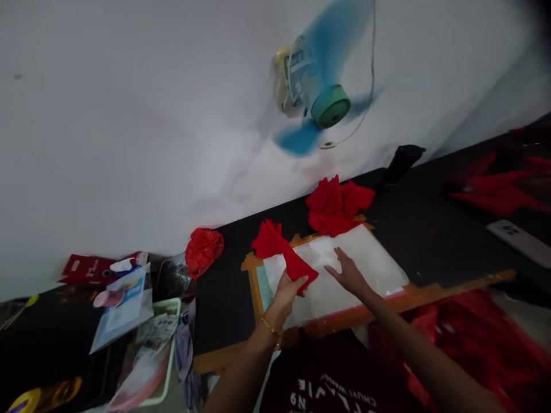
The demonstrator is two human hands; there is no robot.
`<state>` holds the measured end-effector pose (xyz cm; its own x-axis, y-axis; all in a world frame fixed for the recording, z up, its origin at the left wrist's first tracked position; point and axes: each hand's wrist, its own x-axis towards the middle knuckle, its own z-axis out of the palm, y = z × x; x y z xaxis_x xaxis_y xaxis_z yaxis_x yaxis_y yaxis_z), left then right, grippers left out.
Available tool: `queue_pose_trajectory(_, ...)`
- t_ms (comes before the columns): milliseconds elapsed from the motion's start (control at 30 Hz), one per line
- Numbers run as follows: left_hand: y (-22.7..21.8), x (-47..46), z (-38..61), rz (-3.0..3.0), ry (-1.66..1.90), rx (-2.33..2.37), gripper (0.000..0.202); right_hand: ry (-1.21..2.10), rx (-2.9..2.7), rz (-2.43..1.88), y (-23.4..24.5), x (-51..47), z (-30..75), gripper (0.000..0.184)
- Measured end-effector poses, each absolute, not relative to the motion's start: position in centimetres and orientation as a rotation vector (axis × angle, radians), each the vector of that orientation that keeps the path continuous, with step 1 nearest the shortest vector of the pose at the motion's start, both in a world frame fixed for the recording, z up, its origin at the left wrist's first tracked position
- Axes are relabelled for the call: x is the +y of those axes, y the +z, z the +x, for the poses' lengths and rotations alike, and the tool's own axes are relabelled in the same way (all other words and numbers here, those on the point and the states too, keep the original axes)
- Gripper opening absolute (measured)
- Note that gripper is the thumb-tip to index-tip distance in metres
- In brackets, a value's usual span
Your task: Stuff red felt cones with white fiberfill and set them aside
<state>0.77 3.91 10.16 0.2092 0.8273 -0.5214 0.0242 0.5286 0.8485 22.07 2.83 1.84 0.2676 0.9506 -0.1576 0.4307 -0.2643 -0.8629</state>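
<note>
My left hand (287, 291) is closed on a folded red paper piece (282, 250) that fans out at its far end over the white sheet's corner. My right hand (349, 272) lies open, fingers stretched flat on the white sheet (374, 261), which rests on a brown-edged board (424, 295) on the black table (426, 229). A pile of folded red paper pieces (338, 205) sits at the sheet's far edge. A gold bangle is on my left wrist.
A blue spinning fan (321, 94) hangs on the white wall. A red crumpled bag (203, 249) lies left of the board. A green tray (166, 355) with papers stands at left. A white phone (519, 241), a black bottle (402, 160) and more red pieces (499, 192) lie at right.
</note>
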Motion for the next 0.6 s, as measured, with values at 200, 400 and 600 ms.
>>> queue_pose_trajectory(200,9.4,2.7,3.5,0.997,0.406,1.079,0.050,1.558,-1.003,-1.387,6.1,2.9,18.4,0.054)
queue_pose_trajectory(400,6.9,1.2,5.7,1.012,0.291,1.161,0.041,1.715,-0.624,-1.354,4.4,-0.8,18.4,0.052)
queue_pose_trajectory(600,4.9,-0.7,7.2,1.027,0.236,1.030,0.057,1.568,-0.517,-1.500,2.9,-5.6,23.6,0.042)
